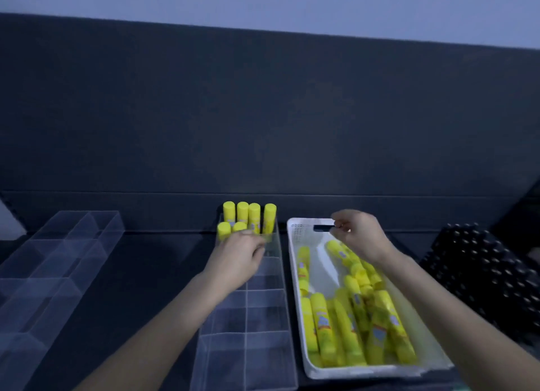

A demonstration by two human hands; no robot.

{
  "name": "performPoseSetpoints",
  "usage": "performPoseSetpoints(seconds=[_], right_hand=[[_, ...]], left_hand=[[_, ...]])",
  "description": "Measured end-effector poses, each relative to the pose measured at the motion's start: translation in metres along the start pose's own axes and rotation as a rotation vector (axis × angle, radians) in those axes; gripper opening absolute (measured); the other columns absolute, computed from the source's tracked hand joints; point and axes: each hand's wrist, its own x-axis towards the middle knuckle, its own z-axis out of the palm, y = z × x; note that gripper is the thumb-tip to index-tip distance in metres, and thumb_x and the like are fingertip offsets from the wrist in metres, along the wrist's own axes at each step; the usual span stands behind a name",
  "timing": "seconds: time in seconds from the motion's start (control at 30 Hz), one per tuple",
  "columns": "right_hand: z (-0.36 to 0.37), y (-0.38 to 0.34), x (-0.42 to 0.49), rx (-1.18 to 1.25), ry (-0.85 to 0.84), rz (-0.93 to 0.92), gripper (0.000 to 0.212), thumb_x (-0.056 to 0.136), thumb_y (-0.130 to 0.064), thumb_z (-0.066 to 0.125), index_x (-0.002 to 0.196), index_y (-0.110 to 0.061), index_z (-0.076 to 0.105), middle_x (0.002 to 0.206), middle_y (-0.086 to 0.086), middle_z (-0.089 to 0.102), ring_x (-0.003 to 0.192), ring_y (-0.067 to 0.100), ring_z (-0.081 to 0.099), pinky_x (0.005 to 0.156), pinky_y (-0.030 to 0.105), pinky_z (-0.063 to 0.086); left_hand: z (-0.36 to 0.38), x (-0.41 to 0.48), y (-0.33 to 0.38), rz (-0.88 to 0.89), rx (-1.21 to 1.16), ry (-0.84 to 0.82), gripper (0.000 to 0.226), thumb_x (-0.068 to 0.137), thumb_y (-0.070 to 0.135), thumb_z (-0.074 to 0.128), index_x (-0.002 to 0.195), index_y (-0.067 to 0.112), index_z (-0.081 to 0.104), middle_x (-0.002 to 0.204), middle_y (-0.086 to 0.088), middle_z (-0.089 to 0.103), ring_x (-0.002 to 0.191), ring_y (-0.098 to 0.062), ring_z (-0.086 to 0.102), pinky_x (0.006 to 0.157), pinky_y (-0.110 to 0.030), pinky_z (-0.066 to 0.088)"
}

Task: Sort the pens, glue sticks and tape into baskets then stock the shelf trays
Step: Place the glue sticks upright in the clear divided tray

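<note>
Six glue sticks [248,218] stand in the clear tray's [263,317] far cells; more lie in the white basket [294,274]. Left hand [238,255] curls against the front pair, right hand [361,236] curls over the basket, grips unclear. A careless nudge could topple the row.

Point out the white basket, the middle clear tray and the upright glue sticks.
white basket [301,234]: head view, far wall.
middle clear tray [264,317]: head view, bare compartment.
upright glue sticks [254,215]: head view, one stick's body.
</note>
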Motion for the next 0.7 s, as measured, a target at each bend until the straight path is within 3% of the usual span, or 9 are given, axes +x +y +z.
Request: performPoseSetpoints(seconds=[0.07, 0.17, 0.23, 0.33, 0.43, 0.53, 0.6, 0.63, 0.7], right_hand=[[-0.015, 0.026, -0.007, -0.057, -0.039, 0.060, 0.023, 0.084, -0.007, 0.060, 0.100, 0.009, 0.063, 0.097, 0.020, 0.068, 0.092, 0.033, 0.062, 0.079, 0.030, 0.041], [-0.027, 0.053, -0.018, -0.102, -0.086, 0.103, 0.023, 0.085, -0.007, 0.057, 0.096, 0.013, 0.060, 0.096, 0.027, 0.065, 0.084, 0.029, 0.066, 0.066, 0.023, 0.040], [-0.030, 0.063, -0.024, -0.115, -0.118, 0.114, 0.022, 0.087, -0.008, 0.056, 0.095, 0.012, 0.060, 0.094, 0.025, 0.065, 0.082, 0.025, 0.066, 0.066, 0.026, 0.037], [-0.026, 0.070, -0.025, -0.173, -0.177, 0.103, 0.016, 0.086, -0.012, 0.054, 0.078, 0.002, 0.054, 0.081, 0.017, 0.059, 0.079, 0.032, 0.052, 0.067, 0.032, 0.032], [-0.013, 0.069, -0.018, -0.215, -0.230, 0.077, 0.018, 0.087, -0.014, 0.051, 0.071, -0.005, 0.048, 0.077, 0.012, 0.055, 0.080, 0.029, 0.048, 0.065, 0.030, 0.032], [0.008, 0.063, -0.004, -0.260, -0.309, 0.077, 0.034, 0.090, -0.019, 0.048, 0.059, -0.016, 0.033, 0.075, 0.005, 0.054, 0.085, 0.027, 0.050, 0.065, 0.027, 0.029], [0.020, 0.058, 0.007, -0.287, -0.362, 0.085, 0.022, 0.090, -0.024, 0.051, 0.070, -0.016, 0.048, 0.103, 0.012, 0.062, 0.101, 0.029, 0.056, 0.074, 0.030, 0.039], [0.025, 0.055, 0.011, -0.312, -0.382, 0.081, 0.014, 0.089, -0.024, 0.053, 0.086, -0.011, 0.057, 0.114, 0.014, 0.060, 0.108, 0.029, 0.056, 0.081, 0.031, 0.043], [0.033, 0.053, 0.016, -0.406, -0.406, 0.063, 0.030, 0.087, -0.021, 0.056, 0.114, -0.006, 0.056, 0.123, 0.013, 0.056, 0.114, 0.028, 0.055, 0.087, 0.032, 0.045]], left_hand=[[0.009, 0.011, 0.018, 0.046, -0.020, -0.022, 0.024, 0.093, 0.019, 0.045, 0.098, 0.011, 0.067, 0.104, -0.006, 0.064, 0.103, -0.024, 0.057, 0.085, -0.037, 0.046], [0.024, 0.023, 0.048, 0.095, -0.005, -0.070, 0.023, 0.092, 0.019, 0.045, 0.093, 0.008, 0.066, 0.102, -0.008, 0.064, 0.101, -0.027, 0.058, 0.081, -0.039, 0.047], [0.033, 0.028, 0.067, 0.090, 0.058, -0.116, 0.023, 0.094, 0.018, 0.043, 0.094, 0.006, 0.062, 0.105, -0.010, 0.063, 0.101, -0.029, 0.057, 0.075, -0.034, 0.046], [0.042, 0.036, 0.091, 0.046, 0.263, -0.209, 0.019, 0.094, 0.010, 0.042, 0.101, 0.005, 0.058, 0.110, -0.013, 0.061, 0.103, -0.032, 0.058, 0.069, -0.034, 0.040], [0.052, 0.046, 0.109, 0.022, 0.423, -0.344, 0.027, 0.091, -0.002, 0.042, 0.112, 0.002, 0.058, 0.119, -0.015, 0.058, 0.110, -0.032, 0.058, 0.081, -0.035, 0.047], [0.068, 0.056, 0.121, -0.048, 0.480, -0.485, 0.038, 0.090, -0.007, 0.041, 0.126, 0.001, 0.051, 0.132, -0.014, 0.052, 0.122, -0.030, 0.051, 0.094, -0.036, 0.046], [0.075, 0.061, 0.125, -0.139, 0.453, -0.534, 0.040, 0.091, -0.007, 0.041, 0.130, 0.000, 0.047, 0.137, -0.015, 0.049, 0.125, -0.030, 0.048, 0.097, -0.038, 0.046], [0.077, 0.064, 0.125, -0.186, 0.425, -0.545, 0.042, 0.091, -0.006, 0.041, 0.132, -0.001, 0.044, 0.138, -0.015, 0.047, 0.127, -0.030, 0.047, 0.099, -0.038, 0.045], [0.075, 0.067, 0.125, -0.265, 0.365, -0.546, 0.045, 0.091, -0.005, 0.043, 0.136, -0.004, 0.038, 0.141, -0.018, 0.042, 0.130, -0.031, 0.043, 0.103, -0.035, 0.039]])
